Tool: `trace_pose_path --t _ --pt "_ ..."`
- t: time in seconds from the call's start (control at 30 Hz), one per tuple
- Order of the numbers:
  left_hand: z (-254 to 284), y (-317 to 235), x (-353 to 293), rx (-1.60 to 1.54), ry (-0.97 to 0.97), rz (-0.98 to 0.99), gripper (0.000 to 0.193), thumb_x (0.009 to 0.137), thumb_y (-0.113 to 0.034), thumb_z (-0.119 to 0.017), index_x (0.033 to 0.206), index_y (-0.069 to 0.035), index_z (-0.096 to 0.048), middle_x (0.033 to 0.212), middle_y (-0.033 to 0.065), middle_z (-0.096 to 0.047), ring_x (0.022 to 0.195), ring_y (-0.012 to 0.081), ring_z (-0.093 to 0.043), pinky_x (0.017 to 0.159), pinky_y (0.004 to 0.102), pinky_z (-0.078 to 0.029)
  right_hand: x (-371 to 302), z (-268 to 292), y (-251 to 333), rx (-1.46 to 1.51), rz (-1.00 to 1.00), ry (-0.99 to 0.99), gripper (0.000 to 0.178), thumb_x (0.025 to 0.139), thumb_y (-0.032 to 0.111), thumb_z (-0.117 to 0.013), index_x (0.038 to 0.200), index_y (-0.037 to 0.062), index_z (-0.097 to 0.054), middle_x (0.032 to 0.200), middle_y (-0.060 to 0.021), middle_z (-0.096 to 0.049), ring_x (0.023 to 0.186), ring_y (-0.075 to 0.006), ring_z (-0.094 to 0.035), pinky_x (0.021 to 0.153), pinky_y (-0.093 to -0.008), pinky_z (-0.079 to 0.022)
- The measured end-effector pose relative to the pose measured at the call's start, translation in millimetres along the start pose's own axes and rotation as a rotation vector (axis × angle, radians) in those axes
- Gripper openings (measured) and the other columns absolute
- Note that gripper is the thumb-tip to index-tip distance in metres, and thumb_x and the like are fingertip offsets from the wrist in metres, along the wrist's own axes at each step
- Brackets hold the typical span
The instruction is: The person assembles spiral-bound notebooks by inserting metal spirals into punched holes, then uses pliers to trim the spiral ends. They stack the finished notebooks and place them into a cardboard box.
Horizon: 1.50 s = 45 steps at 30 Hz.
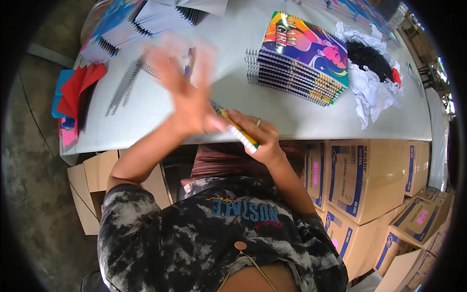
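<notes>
My right hand (pixel 260 136) grips a notebook (pixel 242 135), held nearly edge-on over the table's near edge, so that its white page edge and a strip of yellow and green cover show. My left hand (pixel 187 92) is smeared by motion, its fingers spread over the table and its thumb close to the notebook. I cannot tell whether that thumb touches it. Just beyond the left fingers lies a pen (pixel 188 63), partly hidden. Loose dark spiral coils (pixel 124 85) lie left of the left hand. A neat stack of spiral notebooks (pixel 304 58) with colourful covers stands to the right.
Crumpled white paper (pixel 367 90) with a black tangle of coils (pixel 365 58) lies at the table's right. More notebooks (pixel 160 19) stand at the back left. Red sheets (pixel 80 90) hang near the left edge. Cardboard boxes (pixel 362 170) are piled below right; a cardboard box (pixel 99 170) sits below left.
</notes>
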<state>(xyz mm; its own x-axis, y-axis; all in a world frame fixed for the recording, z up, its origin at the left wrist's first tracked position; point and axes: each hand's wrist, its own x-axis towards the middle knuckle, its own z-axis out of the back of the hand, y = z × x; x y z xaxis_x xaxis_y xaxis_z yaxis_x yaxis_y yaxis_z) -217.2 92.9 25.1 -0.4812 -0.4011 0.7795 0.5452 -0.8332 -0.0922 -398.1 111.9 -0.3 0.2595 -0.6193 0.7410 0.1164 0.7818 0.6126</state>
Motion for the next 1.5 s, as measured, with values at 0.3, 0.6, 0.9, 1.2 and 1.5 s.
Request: trace_pose_path --t 0.3,0.6,0.9,1.2,1.5 --pt "-35 21 -8 0.181 -0.241 0.0 0.112 0.064 -0.078 -0.052 0.134 0.006 -0.026 0.133 0.0307 -0.032 0.126 0.0476 -0.026 0.1 0.0612 -0.021 4 -11 8 -0.063 0.017 -0.03 0.051 0.069 -0.001 -0.067 0.119 0.004 -0.056 0.105 -0.0143 -0.064 0.089 -0.027 -0.065 0.074 -0.0329 -0.053" --pt "-4 -11 27 0.125 0.029 -0.201 0.099 0.071 -0.077 -0.045 0.14 -0.008 -0.027 0.132 0.0276 -0.035 0.126 0.045 -0.027 0.099 0.0645 -0.014 0 -9 6 0.0 -0.073 -0.016 0.049 0.07 0.0 -0.064 0.118 0.0049 -0.056 0.108 -0.014 -0.063 0.088 -0.0273 -0.065 0.073 -0.0327 -0.052" --pt "58 -77 41 -0.319 0.062 0.348 0.074 0.089 -0.031 -0.051 0.139 0.009 -0.014 0.139 0.0414 -0.01 0.131 0.0535 -0.014 0.105 0.0506 -0.021 48 -29 44 0.163 0.228 -0.083 0.058 0.08 0.02 -0.061 0.13 -0.0016 -0.041 0.141 -0.0226 -0.028 0.13 -0.0411 -0.028 0.105 -0.0509 -0.024" --pt "99 -21 53 -0.922 -0.107 1.09 0.015 0.084 -0.004 -0.062 0.097 0.002 -0.064 0.086 0.0051 -0.065 0.077 0.0082 -0.058 0.071 0.0224 -0.047 115 8 63 0.204 -0.607 0.253 0.028 0.087 0.025 -0.059 0.087 -0.0024 -0.064 0.066 -0.01 -0.062 0.062 -0.014 -0.061 0.055 -0.0278 -0.044" --pt "68 29 72 -1.276 0.141 0.928 0.013 0.08 0.006 -0.057 0.092 0.001 -0.058 0.084 0.0033 -0.061 0.075 0.007 -0.057 0.068 0.0216 -0.047 106 -2 45 0.422 -0.621 -0.14 0.02 0.07 -0.008 -0.07 0.082 -0.001 -0.055 0.078 -0.0056 -0.06 0.071 -0.0084 -0.06 0.064 -0.0227 -0.05"
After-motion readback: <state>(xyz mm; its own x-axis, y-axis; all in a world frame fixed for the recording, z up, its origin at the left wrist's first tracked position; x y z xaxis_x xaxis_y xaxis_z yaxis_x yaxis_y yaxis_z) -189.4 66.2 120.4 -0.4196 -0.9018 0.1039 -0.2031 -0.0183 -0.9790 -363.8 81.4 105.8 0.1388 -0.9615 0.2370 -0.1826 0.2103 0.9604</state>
